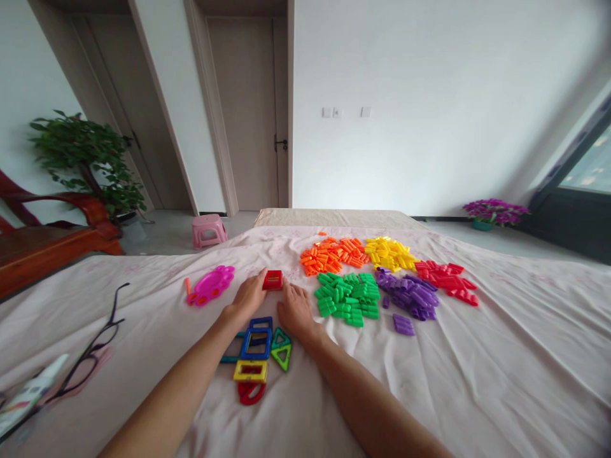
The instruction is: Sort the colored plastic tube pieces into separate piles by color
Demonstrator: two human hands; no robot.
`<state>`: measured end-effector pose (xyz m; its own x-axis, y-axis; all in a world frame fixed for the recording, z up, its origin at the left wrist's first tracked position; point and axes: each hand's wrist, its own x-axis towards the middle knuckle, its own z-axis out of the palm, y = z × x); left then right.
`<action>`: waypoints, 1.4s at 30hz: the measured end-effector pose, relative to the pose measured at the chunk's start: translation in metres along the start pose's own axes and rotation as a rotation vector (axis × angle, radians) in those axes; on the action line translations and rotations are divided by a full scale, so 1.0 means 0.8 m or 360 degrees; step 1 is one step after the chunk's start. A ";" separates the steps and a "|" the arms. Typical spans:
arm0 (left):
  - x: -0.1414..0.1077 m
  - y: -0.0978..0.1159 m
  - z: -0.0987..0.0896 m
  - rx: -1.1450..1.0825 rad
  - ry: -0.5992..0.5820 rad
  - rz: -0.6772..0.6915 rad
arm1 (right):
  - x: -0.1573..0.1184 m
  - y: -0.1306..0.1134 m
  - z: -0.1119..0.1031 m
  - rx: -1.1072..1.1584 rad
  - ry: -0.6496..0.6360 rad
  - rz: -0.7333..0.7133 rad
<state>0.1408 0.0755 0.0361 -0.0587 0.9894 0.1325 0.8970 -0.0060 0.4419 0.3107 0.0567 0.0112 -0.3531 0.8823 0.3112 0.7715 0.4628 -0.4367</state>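
Note:
A small stack of red square frames lies on the cloth between my two hands. My left hand grips its left side with closed fingers. Against its right side rest the fingertips of my right hand, whose other fingers are bent over the cloth. Nearer to me lie blue frames, a yellow frame, a red rounded piece and green triangles. To the right is a pile of green plastic pieces.
Orange, yellow, red and purple piles spread to the right. A pink palette, black glasses and a white tube lie left. A pink stool stands beyond the cloth.

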 end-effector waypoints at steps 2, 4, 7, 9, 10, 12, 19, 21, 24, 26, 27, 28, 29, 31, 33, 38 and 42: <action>-0.006 -0.014 -0.008 -0.0070 -0.0024 -0.0018 | -0.002 0.004 -0.005 -0.0003 0.0043 0.0049; -0.019 -0.030 -0.021 -0.0143 -0.0070 -0.0033 | -0.005 0.007 -0.012 0.0033 0.0059 0.0028; -0.048 -0.052 -0.041 -0.0270 -0.0196 0.0008 | -0.010 0.005 -0.020 0.0134 -0.0013 -0.0200; -0.070 -0.062 -0.051 -0.0335 -0.0294 0.0044 | -0.013 0.000 -0.023 0.0159 -0.0082 -0.0364; -0.080 -0.065 -0.054 -0.0352 -0.0341 0.0050 | -0.014 -0.002 -0.024 0.0157 -0.0112 -0.0427; -0.096 -0.070 -0.057 -0.0355 -0.0426 0.0053 | -0.015 -0.005 -0.024 0.0149 -0.0166 -0.0522; -0.116 -0.057 -0.066 -0.0092 -0.0483 0.0046 | -0.014 -0.007 -0.026 0.0200 -0.0210 -0.0527; -0.116 -0.052 -0.071 -0.0015 -0.0449 0.0036 | -0.015 -0.008 -0.027 0.0210 -0.0202 -0.0482; -0.114 -0.054 -0.077 0.0032 -0.0405 0.0010 | -0.015 -0.007 -0.025 0.0267 -0.0160 -0.0435; -0.109 -0.060 -0.081 0.0036 -0.0370 -0.0023 | -0.014 -0.005 -0.023 0.0315 -0.0126 -0.0370; -0.107 -0.064 -0.082 0.0037 -0.0347 -0.0043 | -0.014 -0.004 -0.022 0.0339 -0.0105 -0.0321; -0.105 -0.067 -0.083 0.0038 -0.0324 -0.0061 | -0.014 -0.003 -0.021 0.0366 -0.0084 -0.0268; -0.103 -0.070 -0.084 0.0037 -0.0304 -0.0073 | -0.014 -0.002 -0.021 0.0401 -0.0065 -0.0226; -0.100 -0.073 -0.088 0.0029 -0.0287 -0.0071 | -0.014 -0.001 -0.021 0.0501 -0.0054 -0.0215; -0.100 -0.073 -0.093 0.0028 -0.0289 -0.0039 | -0.015 0.000 -0.022 0.0621 -0.0055 -0.0302; -0.109 -0.072 -0.112 0.0161 -0.0088 -0.0071 | -0.019 -0.003 -0.021 0.0752 0.0093 -0.0651; -0.114 -0.071 -0.126 0.0419 0.0111 -0.0234 | -0.018 -0.005 -0.024 0.0706 0.0302 -0.0677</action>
<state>0.0512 -0.0286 0.0885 -0.2182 0.9645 0.1490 0.9588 0.1834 0.2171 0.3231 0.0409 0.0247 -0.4489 0.6023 0.6601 0.2782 0.7962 -0.5373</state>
